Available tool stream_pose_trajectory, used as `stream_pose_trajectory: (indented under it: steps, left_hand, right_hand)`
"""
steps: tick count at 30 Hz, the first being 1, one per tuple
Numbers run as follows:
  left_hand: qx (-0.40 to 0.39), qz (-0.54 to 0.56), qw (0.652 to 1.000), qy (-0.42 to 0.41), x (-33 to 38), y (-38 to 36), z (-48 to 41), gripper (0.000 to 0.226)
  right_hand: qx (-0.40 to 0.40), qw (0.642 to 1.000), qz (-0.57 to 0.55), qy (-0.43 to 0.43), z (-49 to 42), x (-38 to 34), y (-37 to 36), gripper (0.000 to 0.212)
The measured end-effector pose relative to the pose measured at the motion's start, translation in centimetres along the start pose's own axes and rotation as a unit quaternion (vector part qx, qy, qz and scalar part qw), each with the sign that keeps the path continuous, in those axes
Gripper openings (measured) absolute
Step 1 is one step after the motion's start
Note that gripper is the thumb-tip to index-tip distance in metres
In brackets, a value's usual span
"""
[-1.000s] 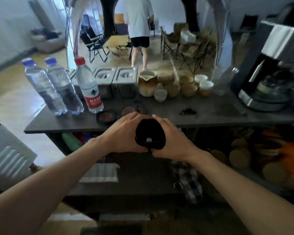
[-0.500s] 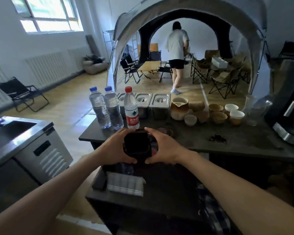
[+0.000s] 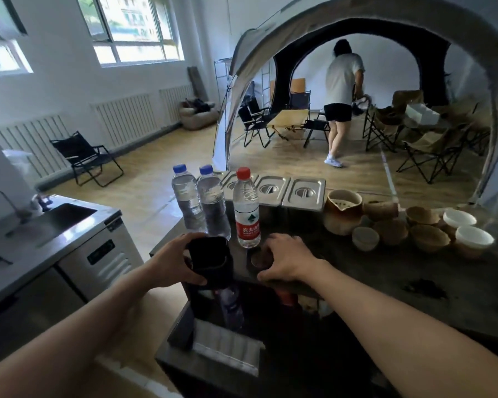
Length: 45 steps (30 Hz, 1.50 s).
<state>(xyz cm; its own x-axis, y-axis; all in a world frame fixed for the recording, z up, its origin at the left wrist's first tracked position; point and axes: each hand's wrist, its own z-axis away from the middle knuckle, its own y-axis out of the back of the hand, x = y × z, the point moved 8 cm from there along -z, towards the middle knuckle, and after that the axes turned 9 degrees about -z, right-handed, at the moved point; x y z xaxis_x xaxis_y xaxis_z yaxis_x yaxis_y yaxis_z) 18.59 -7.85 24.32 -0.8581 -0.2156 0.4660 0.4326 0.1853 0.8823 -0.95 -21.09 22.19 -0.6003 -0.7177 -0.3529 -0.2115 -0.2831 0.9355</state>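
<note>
Left hand point(image 3: 170, 264) grips the black case point(image 3: 210, 261) at lower centre of frame. Case upright at the near edge of the surface point(image 3: 385, 271), just below three bottles point(image 3: 246, 208). Right hand point(image 3: 285, 258) just right of the case, fingers bent over a small round dish point(image 3: 260, 258) on the surface. Gripping or only touching: cannot tell. Bowls point(image 3: 426, 238) clustered centre right.

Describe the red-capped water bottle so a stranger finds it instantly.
Find the dark countertop before the grey tent. Three clear plastic bottles stand at its left end; the red-capped water bottle is rightmost. It alone has a red label; its neighbours' caps are blue.
</note>
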Motion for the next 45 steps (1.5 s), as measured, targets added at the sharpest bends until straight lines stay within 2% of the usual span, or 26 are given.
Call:
stream_pose_trajectory:
  steps: [7, 11, 15, 20, 27, 31, 32, 34, 36, 38, 40, 42, 43, 45]
  left_hand:
    - [-0.018, 0.058, 0.998, 0.013, 0.9, -1.4, -3.3, 0.103]
    - [-0.042, 0.096, 0.994, 0.016, 1.5, -2.5, -4.0, 0.104]
    - [-0.061, 0.129, 0.990, 0.010, 1.5, -3.3, -4.2, 0.102]
    - [-0.040, 0.146, 0.988, -0.001, 1.1, -3.7, -4.1, 0.095]
    - [0.026, 0.081, 0.996, -0.034, 1.2, -2.7, -3.6, 0.083]
    - [0.070, 0.008, 0.997, -0.025, 1.6, -1.4, -2.2, 0.084]
    - [0.099, 0.024, 0.994, -0.025, 2.1, -0.5, -1.8, 0.076]
    - [0.142, 0.117, 0.983, -0.012, 3.5, 1.3, -1.7, 0.045]
    - [0.095, 0.212, 0.972, 0.027, 4.8, 1.8, -2.8, 0.028]
    - [0.027, 0.249, 0.965, 0.081, 5.3, 1.6, -3.8, 0.021]
    - [-0.012, 0.271, 0.954, 0.126, 5.0, 1.5, -4.2, 0.018]
    - [-0.025, 0.307, 0.938, 0.159, 3.8, 1.5, -4.3, 0.018]
    - [-0.033, 0.327, 0.929, 0.172, 3.1, 1.3, -4.4, 0.019]
    - [-0.051, 0.351, 0.914, 0.195, 1.7, 1.0, -4.6, 0.023]
  right_hand:
    - [-0.052, 0.998, -0.044, -0.009, -2.2, 1.6, -0.5, 0.062]
    - [-0.012, 0.999, -0.048, 0.011, -1.9, 1.3, 0.3, 0.051]
    - [0.027, 0.999, -0.031, 0.022, -1.6, 1.6, 2.0, 0.059]
    - [0.060, 0.997, -0.045, 0.010, -0.8, 2.2, 4.4, 0.061]
    - [0.084, 0.993, -0.084, -0.021, 0.3, 2.1, 5.2, 0.061]
    - [0.122, 0.979, -0.162, -0.036, 1.1, 1.7, 5.6, 0.055]
    - [0.140, 0.971, -0.190, -0.035, 1.3, 1.4, 5.9, 0.054]
    - [0.171, 0.958, -0.229, -0.022, 1.4, 0.2, 6.7, 0.053]
    - [0.176, 0.952, -0.252, -0.008, 1.2, -1.6, 7.0, 0.053]
    - [0.168, 0.945, -0.280, -0.005, 0.9, -3.2, 6.8, 0.051]
    - [0.155, 0.929, -0.335, -0.021, 0.5, -4.1, 6.2, 0.052]
    - [0.153, 0.896, -0.413, -0.055, 0.1, -4.2, 5.5, 0.051]
    - [0.166, 0.864, -0.469, -0.079, 0.0, -3.9, 5.2, 0.043]
    - [0.190, 0.776, -0.584, -0.144, -0.1, -2.9, 4.1, 0.025]
